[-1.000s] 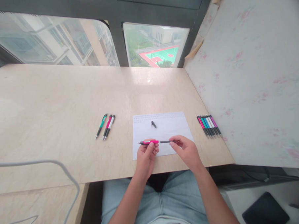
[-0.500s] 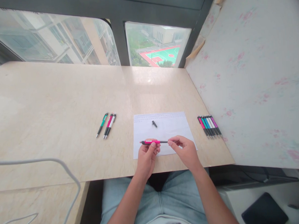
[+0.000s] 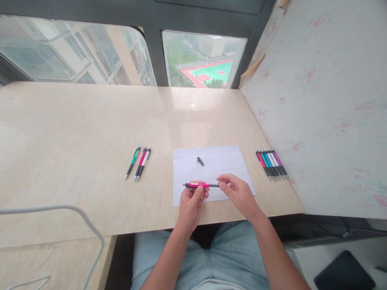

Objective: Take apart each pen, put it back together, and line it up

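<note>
black rod (image 3: 213,185) deeper inside pink barrel (image 3: 195,185); left hand (image 3: 191,203) pinching, right hand (image 3: 240,197) grip unclear

Likely room in home: floral wallpaper (image 3: 333,121) right of hands (image 3: 191,203), dark-framed window (image 3: 159,56) beyond them, showing high-rise building (image 3: 102,50) and sports court (image 3: 211,73) below; plain tabletop (image 3: 84,132) beneath.

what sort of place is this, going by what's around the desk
Probably a room in a home, several floors up: a beige marble-patterned desktop sits against a dark-framed glass window looking down on a green-and-red sports court, beside white wallpaper with pink flowers.
</note>
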`<action>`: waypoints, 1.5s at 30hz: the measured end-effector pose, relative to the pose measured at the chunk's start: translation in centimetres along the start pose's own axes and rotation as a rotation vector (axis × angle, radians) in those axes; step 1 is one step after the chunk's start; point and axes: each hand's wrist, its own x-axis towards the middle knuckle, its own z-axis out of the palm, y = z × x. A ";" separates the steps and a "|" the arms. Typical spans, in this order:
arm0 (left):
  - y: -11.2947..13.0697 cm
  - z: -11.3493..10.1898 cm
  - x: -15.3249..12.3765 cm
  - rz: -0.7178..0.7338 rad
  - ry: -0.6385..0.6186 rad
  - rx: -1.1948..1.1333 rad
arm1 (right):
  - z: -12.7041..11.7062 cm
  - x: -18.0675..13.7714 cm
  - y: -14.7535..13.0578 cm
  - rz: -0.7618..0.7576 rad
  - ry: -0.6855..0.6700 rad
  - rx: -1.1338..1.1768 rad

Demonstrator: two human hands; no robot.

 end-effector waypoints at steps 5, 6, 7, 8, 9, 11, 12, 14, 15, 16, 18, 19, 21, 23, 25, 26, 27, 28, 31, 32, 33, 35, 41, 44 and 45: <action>-0.1 0.0 0.0 0.000 0.006 0.011 | -0.2 -0.1 -0.3 0.012 -0.023 -0.086; -0.1 -0.1 0.0 0.000 0.005 0.017 | -0.2 -0.1 -0.3 0.021 -0.036 -0.106; -0.2 -0.1 0.0 0.000 0.003 0.023 | -0.2 0.0 -0.3 0.030 -0.042 -0.116; -0.2 -0.1 0.0 0.001 0.002 0.025 | -0.2 0.0 -0.4 0.035 -0.042 -0.117; -0.2 -0.1 0.0 0.000 0.001 0.025 | -0.2 0.0 -0.4 0.035 -0.039 -0.108; -0.2 -0.1 0.0 -0.002 0.002 0.018 | -0.2 0.1 -0.5 0.012 -0.040 -0.077; -0.2 0.0 0.0 -0.004 0.003 0.013 | -0.2 0.1 -0.5 -0.006 -0.042 -0.066; -0.2 -0.1 0.0 -0.010 0.005 0.006 | -0.2 0.1 -0.6 -0.039 -0.039 -0.071; -0.2 -0.1 0.0 -0.011 0.005 0.006 | -0.2 0.1 -0.6 -0.047 -0.035 -0.088; -0.2 -0.1 0.1 -0.010 0.004 0.007 | -0.2 0.2 -0.6 -0.048 -0.034 -0.107; -0.2 -0.1 0.1 -0.007 -0.002 0.013 | -0.2 0.2 -0.5 -0.034 -0.055 -0.137; -0.2 -0.1 0.1 -0.006 -0.003 0.016 | -0.3 0.2 -0.5 -0.023 -0.070 -0.139; -0.2 -0.1 0.0 -0.005 -0.003 0.018 | -0.3 0.2 -0.5 -0.009 -0.091 -0.121; -0.2 -0.1 0.0 -0.002 0.001 0.019 | -0.3 0.3 -0.5 -0.023 -0.087 -0.090; -0.2 -0.1 0.0 0.002 -0.002 0.023 | -0.4 0.3 -0.5 -0.057 -0.067 -0.081; -0.2 -0.1 0.0 0.001 -0.007 0.026 | -0.4 0.3 -0.4 -0.068 -0.057 -0.092; -0.3 -0.2 0.0 0.000 -0.014 0.029 | -0.4 0.4 -0.4 -0.069 -0.052 -0.110; -0.3 -0.2 0.0 -0.002 -0.022 0.032 | -0.4 0.4 -0.4 -0.061 -0.054 -0.129; -0.4 -0.2 0.1 -0.005 -0.025 0.036 | -0.3 0.5 -0.2 -0.004 -0.080 -0.134; -0.4 -0.2 0.1 -0.006 -0.021 0.035 | -0.3 0.5 -0.1 0.008 -0.088 -0.115; -0.4 -0.2 0.1 -0.005 -0.017 0.035 | -0.2 0.5 -0.1 0.007 -0.091 -0.095; -0.3 -0.2 0.1 -0.004 -0.011 0.034 | -0.2 0.5 -0.1 -0.020 -0.080 -0.076; -0.3 -0.2 0.0 0.000 -0.033 0.069 | 0.0 0.3 -0.1 -0.023 -0.023 -0.141; -0.3 -0.2 0.0 0.002 -0.037 0.061 | 0.1 0.2 -0.1 0.010 -0.037 -0.097; -0.3 -0.1 0.0 0.001 -0.033 0.053 | 0.1 0.2 -0.1 0.004 -0.039 -0.081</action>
